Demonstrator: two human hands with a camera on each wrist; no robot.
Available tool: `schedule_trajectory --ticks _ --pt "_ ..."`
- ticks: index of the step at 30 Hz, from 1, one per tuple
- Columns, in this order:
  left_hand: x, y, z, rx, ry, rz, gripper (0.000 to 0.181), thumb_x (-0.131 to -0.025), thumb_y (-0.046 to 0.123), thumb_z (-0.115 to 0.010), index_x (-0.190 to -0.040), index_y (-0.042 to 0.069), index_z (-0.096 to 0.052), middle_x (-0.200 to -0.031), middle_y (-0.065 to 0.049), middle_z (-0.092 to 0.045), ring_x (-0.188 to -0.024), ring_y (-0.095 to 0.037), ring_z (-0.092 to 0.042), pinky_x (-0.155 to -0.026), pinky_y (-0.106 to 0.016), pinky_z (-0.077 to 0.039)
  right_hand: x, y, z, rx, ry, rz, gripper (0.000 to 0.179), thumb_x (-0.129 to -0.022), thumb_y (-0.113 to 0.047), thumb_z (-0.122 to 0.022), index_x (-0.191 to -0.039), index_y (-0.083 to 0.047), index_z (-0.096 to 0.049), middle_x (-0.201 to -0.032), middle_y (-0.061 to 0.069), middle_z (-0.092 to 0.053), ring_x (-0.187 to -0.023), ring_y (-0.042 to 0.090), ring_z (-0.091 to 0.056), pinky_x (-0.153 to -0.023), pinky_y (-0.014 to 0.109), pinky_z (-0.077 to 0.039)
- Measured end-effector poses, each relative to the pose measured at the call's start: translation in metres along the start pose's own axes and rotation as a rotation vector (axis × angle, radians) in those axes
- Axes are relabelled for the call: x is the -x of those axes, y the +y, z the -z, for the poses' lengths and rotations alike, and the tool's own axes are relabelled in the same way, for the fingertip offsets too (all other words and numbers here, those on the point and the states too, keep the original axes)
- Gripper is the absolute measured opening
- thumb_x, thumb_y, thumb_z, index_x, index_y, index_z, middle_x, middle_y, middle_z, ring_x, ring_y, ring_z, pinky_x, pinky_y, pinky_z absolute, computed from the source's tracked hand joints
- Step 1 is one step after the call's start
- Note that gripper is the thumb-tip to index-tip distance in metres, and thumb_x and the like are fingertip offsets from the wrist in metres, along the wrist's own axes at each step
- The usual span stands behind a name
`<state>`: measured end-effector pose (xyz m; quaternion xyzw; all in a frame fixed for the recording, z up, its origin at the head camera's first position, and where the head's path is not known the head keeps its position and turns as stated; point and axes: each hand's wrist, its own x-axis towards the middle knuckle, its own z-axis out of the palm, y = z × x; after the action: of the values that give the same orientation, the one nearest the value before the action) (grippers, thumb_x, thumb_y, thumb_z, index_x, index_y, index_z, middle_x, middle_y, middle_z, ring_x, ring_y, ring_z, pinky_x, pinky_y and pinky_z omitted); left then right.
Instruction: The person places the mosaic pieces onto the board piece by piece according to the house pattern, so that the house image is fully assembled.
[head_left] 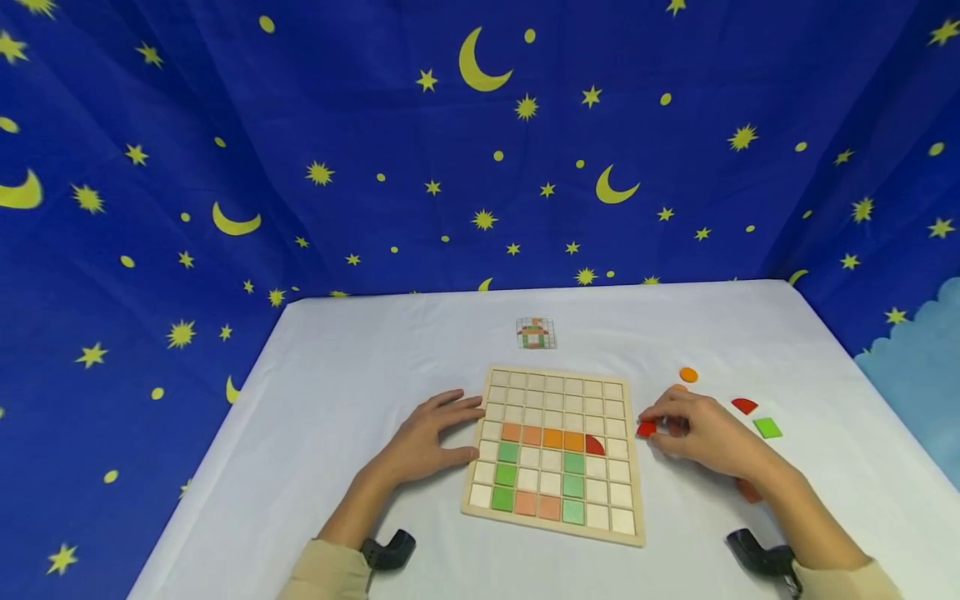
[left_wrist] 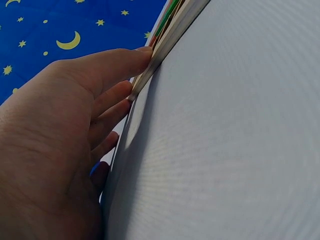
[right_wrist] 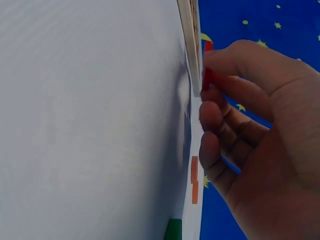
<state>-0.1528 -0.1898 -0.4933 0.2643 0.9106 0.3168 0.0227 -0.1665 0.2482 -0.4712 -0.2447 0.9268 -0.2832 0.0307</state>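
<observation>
A wooden grid board (head_left: 528, 457) lies on the table, with green, pink and orange square tiles and one red quarter-circle tile (head_left: 594, 445) set in its cells. My left hand (head_left: 423, 437) rests against the board's left edge, fingers extended; its thumb touches the side of the frame in the left wrist view. Just off the board's right edge, my right hand (head_left: 701, 427) pinches a red tile (head_left: 647, 428) between thumb and fingers. The right wrist view shows that red tile (right_wrist: 207, 65) edge-on, so its full outline is partly hidden.
Behind the board lies a small pattern card (head_left: 536, 332). Right of the board are an orange round tile (head_left: 688, 375), a red quarter-circle piece (head_left: 745, 406), a green square (head_left: 768, 427), and an orange-red piece (head_left: 748, 490) partly under the right forearm. A starry blue curtain (head_left: 390, 125) surrounds the table.
</observation>
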Motion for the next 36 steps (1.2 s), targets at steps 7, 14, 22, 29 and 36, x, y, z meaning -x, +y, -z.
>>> schedule_trajectory --ticks 7,14,22,29,36 --pt "0.0 0.001 0.001 -0.009 -0.005 -0.008 0.059 -0.083 0.047 -0.072 -0.136 0.024 -0.058 -0.145 0.015 -0.043 -0.14 -0.017 -0.026 -0.107 -0.05 -0.027 -0.009 -0.009 0.0 -0.023 0.004 0.032 0.025 -0.08 -0.015 -0.077 -0.103 -0.024 -0.073 -0.09 -0.012 -0.06 -0.076 0.011 -0.052 -0.063 0.023 -0.044" --pt "0.0 0.002 0.002 -0.003 -0.007 0.007 0.058 -0.083 0.045 -0.073 -0.135 0.026 -0.058 -0.145 0.014 -0.043 -0.14 -0.016 -0.026 -0.108 -0.05 -0.025 -0.022 -0.019 -0.003 -0.038 -0.009 0.087 0.024 -0.079 -0.017 -0.078 -0.103 -0.021 -0.074 -0.088 -0.012 -0.06 -0.069 0.009 -0.051 -0.057 0.022 -0.042" --pt "0.0 0.001 0.001 -0.01 -0.014 0.018 0.058 -0.083 0.045 -0.073 -0.136 0.027 -0.057 -0.146 0.016 -0.042 -0.14 -0.014 -0.024 -0.109 -0.048 -0.025 -0.034 -0.034 -0.007 -0.022 -0.012 0.105 0.025 -0.08 -0.022 -0.078 -0.105 -0.021 -0.074 -0.09 -0.014 -0.058 -0.071 0.008 -0.05 -0.058 0.023 -0.043" --pt "0.0 -0.001 0.001 -0.017 -0.005 0.014 0.058 -0.082 0.045 -0.073 -0.135 0.027 -0.058 -0.145 0.016 -0.043 -0.14 -0.013 -0.025 -0.108 -0.049 -0.025 -0.047 -0.045 -0.012 -0.042 -0.046 0.108 0.027 -0.082 -0.021 -0.076 -0.108 -0.019 -0.074 -0.094 -0.013 -0.058 -0.074 0.009 -0.051 -0.061 0.024 -0.045" --pt "-0.001 -0.001 0.0 -0.018 -0.007 0.015 0.058 -0.082 0.045 -0.073 -0.135 0.027 -0.058 -0.145 0.016 -0.043 -0.14 -0.013 -0.025 -0.108 -0.049 -0.025 -0.061 -0.059 -0.017 -0.045 -0.07 0.154 0.027 -0.082 -0.023 -0.075 -0.108 -0.017 -0.074 -0.093 -0.014 -0.058 -0.073 0.011 -0.053 -0.061 0.025 -0.045"
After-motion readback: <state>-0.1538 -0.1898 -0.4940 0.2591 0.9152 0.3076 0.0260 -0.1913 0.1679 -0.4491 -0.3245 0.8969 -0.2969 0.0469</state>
